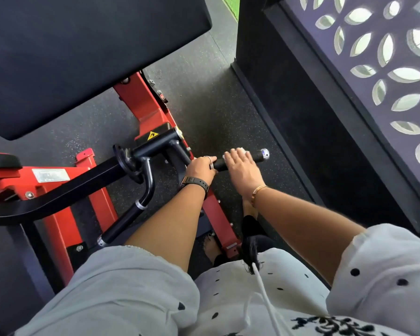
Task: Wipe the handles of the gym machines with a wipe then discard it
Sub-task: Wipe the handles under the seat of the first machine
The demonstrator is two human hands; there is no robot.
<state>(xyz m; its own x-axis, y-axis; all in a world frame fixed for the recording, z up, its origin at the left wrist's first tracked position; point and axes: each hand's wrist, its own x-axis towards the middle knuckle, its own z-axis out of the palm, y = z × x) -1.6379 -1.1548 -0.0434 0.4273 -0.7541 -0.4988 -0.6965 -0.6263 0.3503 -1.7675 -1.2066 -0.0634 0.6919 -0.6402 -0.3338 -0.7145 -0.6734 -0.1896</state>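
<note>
Handle: black cylindrical bar handle [257,156] with a silver end cap, centre right of the frame, jutting from the red steel gym machine frame [141,103]
Wipe: white wipe [243,150] lying over the handle, mostly hidden under the right hand, its edges showing past the fingers
Left hand [200,166]: grip closed round the handle's inner end
Right hand [240,167]: grip open, fingers laid across the handle, pressing the wipe down
Setting: dark speckled rubber floor [216,105]; black padded cushion [83,57] at upper left
</note>
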